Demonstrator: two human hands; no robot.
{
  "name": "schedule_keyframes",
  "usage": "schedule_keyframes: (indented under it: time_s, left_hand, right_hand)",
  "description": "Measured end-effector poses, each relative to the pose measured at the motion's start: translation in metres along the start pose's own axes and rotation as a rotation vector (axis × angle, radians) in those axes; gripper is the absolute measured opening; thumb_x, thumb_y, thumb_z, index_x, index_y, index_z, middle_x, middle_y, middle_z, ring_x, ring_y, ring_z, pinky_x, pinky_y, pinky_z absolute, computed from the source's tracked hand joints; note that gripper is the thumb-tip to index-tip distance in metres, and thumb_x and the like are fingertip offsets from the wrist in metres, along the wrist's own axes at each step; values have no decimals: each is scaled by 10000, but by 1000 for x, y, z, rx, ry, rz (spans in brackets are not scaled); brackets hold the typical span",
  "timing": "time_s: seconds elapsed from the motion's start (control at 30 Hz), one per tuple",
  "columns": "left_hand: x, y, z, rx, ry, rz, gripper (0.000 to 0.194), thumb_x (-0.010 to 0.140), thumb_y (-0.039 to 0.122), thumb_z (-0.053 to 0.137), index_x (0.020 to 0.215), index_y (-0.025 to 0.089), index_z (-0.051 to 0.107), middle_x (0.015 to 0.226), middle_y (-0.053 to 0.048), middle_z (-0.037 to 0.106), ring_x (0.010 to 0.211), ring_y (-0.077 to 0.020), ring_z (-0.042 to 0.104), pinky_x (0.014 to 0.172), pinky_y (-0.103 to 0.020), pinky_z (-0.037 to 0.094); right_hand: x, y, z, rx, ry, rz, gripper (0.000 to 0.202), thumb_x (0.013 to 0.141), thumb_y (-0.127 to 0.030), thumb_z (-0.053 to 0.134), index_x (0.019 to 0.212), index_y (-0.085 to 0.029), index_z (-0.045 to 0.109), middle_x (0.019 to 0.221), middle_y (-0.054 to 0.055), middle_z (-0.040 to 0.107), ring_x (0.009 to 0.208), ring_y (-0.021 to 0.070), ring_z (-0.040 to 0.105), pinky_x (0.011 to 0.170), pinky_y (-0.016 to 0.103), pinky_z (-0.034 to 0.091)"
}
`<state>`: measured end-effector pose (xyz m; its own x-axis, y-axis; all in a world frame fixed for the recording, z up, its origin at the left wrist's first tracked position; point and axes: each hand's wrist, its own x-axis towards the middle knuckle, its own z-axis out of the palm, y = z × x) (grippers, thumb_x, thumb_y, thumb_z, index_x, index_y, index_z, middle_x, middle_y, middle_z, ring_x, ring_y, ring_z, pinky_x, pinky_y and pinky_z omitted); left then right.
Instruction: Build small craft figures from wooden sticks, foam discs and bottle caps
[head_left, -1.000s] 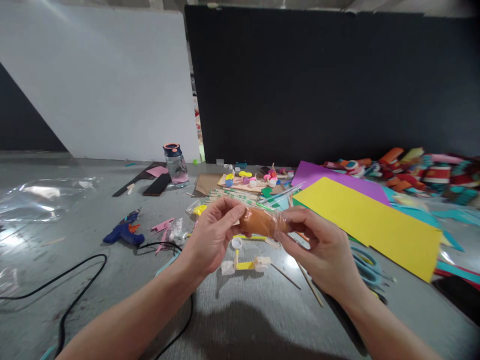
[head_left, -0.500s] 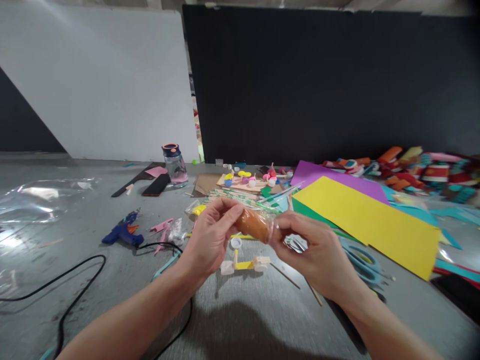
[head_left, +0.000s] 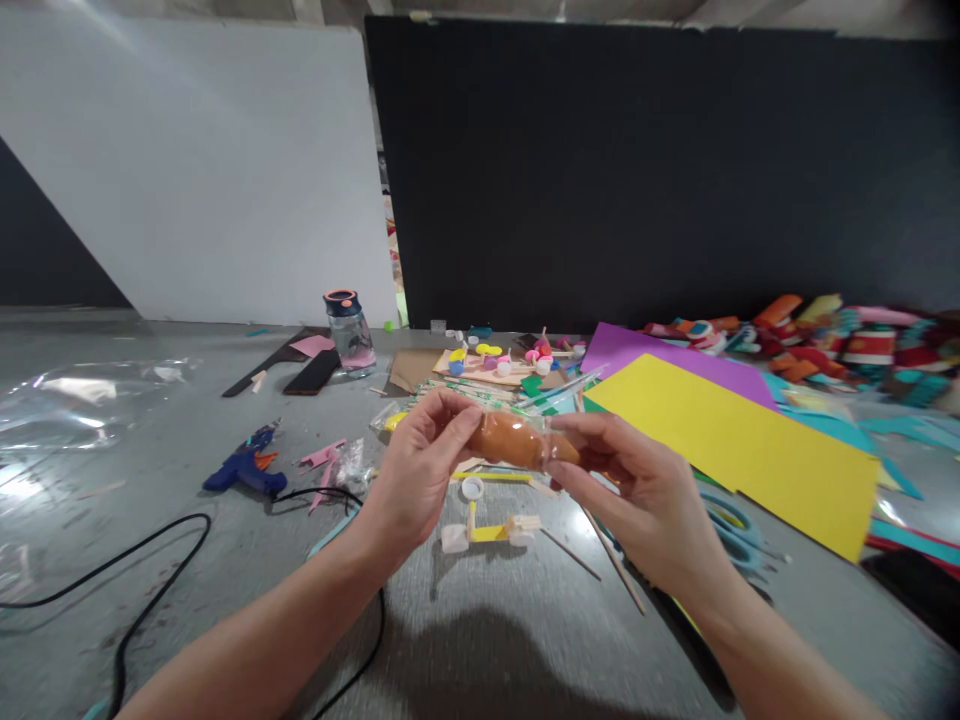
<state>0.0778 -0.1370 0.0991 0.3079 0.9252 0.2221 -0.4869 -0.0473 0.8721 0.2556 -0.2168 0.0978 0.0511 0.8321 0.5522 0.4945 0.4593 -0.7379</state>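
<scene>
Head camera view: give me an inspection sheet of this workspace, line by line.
Surface: grey table, shiny, with dark marks at left.
Things in hand: orange-brown item in clear wrap, held above the table.
Clutter: blue glue gun, clear plastic, bottle, yellow sheet, purple sheet.
Hands: left hand grips one end; right hand pinches the other.
Cables: black cable lies at left; another reaches the glue gun.
Surroundings: white panel and black panel behind the table.

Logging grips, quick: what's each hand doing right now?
Left hand: closed, holding one end of the brown wrapped item.
Right hand: closed, holding its other end.
</scene>
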Motion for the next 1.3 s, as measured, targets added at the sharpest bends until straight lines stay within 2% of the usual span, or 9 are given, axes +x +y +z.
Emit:
schedule_keyframes:
  time_s: [0.17,0.37,0.5,0.63,0.8,0.9,1.0,1.17,1.3]
  left_hand:
    - [1,-5,-3,-4,-11,-26,157,786,236,779,761,155,648,749,20,625,704,-76,576,672,-153,523]
    - [14,0,-13,-70,5,-44,176,757,253,800,758,156,654,751,11,638,708,-95,599,690,-196,533]
    - [42,6,-45,106,154,94,147,750,256,767,757,175,644,751,10,641,704,-115,605,693,-229,524]
    - [64,-9,-87,663,70,45,90,797,262,672,775,175,675,736,-14,656,666,-143,590,631,-246,459]
    - [67,-34,-114,778,43,19,148,640,103,747,581,188,641,572,15,591,595,-142,509,616,-242,381]
    - [61,-26,-100,771,100,93,109,665,134,774,669,191,681,721,-19,637,767,-174,556,737,-250,409]
    - [37,-9,-56,654,77,130,156,793,315,742,883,190,717,964,-67,687,944,-200,590,854,-282,440]
    - [-33,-5,28,-116,-125,-333,372,894,509,622,1054,186,715,1068,-90,706,885,-201,643,833,-320,502]
    - [-60,-13,45,-433,-52,-568,440,974,528,479,1114,178,707,1158,-99,709,1130,-214,641,1054,-307,435]
  right_hand:
    - [2,-3,-3,-103,-141,-99,156,860,-119,624,974,-207,683,737,-27,632,643,110,555,591,237,460]
    - [3,3,-21,268,-353,155,139,790,-65,622,806,-200,650,717,-20,647,603,98,595,556,214,460]
    - [3,8,-39,521,-414,249,28,903,-176,649,896,-201,659,696,-5,675,622,104,643,596,208,514]
    - [5,7,-47,548,-391,227,72,956,-278,646,965,-214,678,841,25,699,740,115,658,679,221,539]
    - [6,4,-45,416,-461,188,254,975,-387,595,1137,-211,682,951,67,689,787,155,644,677,276,556]
    - [5,-1,-37,239,-334,123,247,1013,-358,521,1064,-217,718,901,52,670,726,138,610,618,266,523]
    - [3,-11,-21,76,-285,39,173,990,-292,560,981,-226,720,927,48,673,794,154,624,680,285,517]
    - [-14,-24,14,-160,-261,-72,77,934,-162,606,992,-212,603,882,22,669,767,171,623,679,310,526]
    - [-24,-25,30,-363,-186,-425,132,964,-107,487,1013,-162,595,1074,118,664,999,257,617,876,441,527]
